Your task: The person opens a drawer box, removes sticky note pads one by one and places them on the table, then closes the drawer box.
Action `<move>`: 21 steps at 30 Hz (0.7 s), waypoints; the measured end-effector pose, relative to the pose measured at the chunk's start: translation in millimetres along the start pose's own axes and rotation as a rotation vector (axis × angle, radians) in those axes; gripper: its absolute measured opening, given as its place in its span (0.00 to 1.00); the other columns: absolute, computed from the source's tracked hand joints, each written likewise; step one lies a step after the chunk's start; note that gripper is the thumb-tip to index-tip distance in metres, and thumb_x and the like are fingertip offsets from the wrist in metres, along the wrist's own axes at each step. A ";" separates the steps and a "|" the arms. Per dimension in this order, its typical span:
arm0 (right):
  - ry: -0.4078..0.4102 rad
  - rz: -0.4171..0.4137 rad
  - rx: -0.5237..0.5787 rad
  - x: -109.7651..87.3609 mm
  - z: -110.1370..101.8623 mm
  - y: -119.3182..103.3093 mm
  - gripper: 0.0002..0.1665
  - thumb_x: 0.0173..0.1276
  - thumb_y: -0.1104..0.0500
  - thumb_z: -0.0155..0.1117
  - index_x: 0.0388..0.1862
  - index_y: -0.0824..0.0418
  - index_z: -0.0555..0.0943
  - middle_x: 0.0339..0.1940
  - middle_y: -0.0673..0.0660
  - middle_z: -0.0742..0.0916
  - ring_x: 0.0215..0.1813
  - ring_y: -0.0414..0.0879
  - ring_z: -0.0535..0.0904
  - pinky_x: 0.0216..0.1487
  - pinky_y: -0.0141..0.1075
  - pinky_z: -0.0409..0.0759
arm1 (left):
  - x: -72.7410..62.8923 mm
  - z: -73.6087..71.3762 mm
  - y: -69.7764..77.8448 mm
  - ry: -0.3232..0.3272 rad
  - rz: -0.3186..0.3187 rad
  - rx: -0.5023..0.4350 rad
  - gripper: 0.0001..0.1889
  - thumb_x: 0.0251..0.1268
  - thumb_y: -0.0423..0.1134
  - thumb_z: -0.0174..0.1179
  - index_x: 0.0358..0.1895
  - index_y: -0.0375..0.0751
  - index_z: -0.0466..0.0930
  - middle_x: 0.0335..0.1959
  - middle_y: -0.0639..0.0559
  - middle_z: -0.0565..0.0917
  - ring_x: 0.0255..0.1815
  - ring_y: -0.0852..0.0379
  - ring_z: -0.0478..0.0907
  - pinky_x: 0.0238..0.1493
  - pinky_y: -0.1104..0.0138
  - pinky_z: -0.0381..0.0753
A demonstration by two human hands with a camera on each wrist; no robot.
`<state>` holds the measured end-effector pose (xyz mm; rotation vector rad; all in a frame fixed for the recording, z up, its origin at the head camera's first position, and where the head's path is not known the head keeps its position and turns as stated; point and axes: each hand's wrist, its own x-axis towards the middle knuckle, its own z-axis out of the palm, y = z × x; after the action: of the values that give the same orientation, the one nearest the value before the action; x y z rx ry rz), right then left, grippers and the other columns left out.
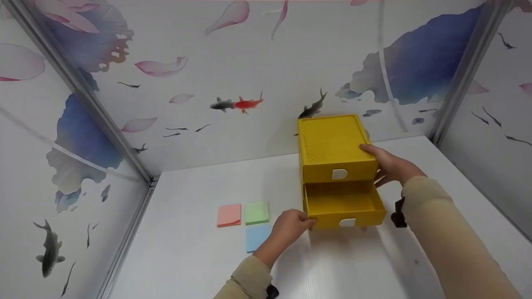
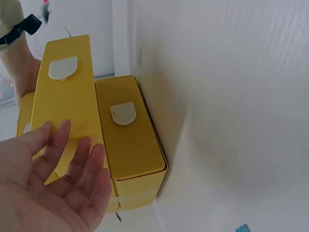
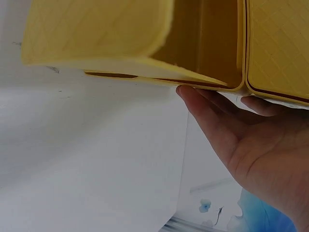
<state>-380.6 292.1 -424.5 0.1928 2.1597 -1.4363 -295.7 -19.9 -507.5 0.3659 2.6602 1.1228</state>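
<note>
Yellow three-drawer cabinet (image 1: 332,139) stands on the white worktop (image 1: 187,232), back near the patterned wall panel (image 1: 249,137). Middle drawer (image 1: 326,220) slid well out; top drawer (image 1: 318,173) and bottom drawer (image 2: 130,150) closed.

Left hand (image 1: 286,227): at the left front corner of the middle drawer, fingers loosely bent and parted, thumb and index tips near each other against the front. No firm clasp seen; the white handle (image 1: 347,222) is untouched.

Right hand (image 1: 392,164): thumb over the top right edge of the cabinet, other fingers extended along the side wall, not clenched — judged to be bracing it.

Pink (image 1: 229,215), green (image 1: 257,213) and blue sticky-note pads (image 1: 257,238) lie left of the cabinet, the blue one partly behind the left forearm.

Method note: step judged to be sliding the middle drawer; direction cannot be told from this moment. Contact is off-centre, so the drawer may skew and bind — better to work near the handle, force straight along the runners. Right hand should resist cabinet shift without squeezing the side wall inward. Keep left fingertips out of the gap between drawer and frame.
</note>
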 end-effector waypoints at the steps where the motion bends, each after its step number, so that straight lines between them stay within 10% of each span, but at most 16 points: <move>1: -0.002 0.001 0.000 0.0 0.3 -0.2 0.60 0.66 0.20 0.33 0.77 0.66 0.44 0.66 0.71 0.67 0.63 0.67 0.69 0.58 0.54 0.74 | 1.0 0.1 -0.1 0.004 0.008 0.007 0.14 0.65 0.48 0.64 0.24 0.46 0.87 0.24 0.59 0.81 0.26 0.61 0.68 0.27 0.68 0.68; 21: -0.002 0.009 0.002 1.6 -0.3 -0.1 0.60 0.66 0.21 0.31 0.77 0.67 0.46 0.66 0.71 0.68 0.62 0.66 0.70 0.58 0.54 0.74 | 24.9 1.2 -1.0 0.036 -0.026 -0.038 0.12 0.68 0.47 0.61 0.31 0.44 0.81 0.23 0.57 0.76 0.26 0.60 0.69 0.27 0.68 0.70</move>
<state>-382.1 292.0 -425.2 0.2011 2.1533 -1.4333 -319.0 -11.9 -511.8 0.3063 2.6630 1.1812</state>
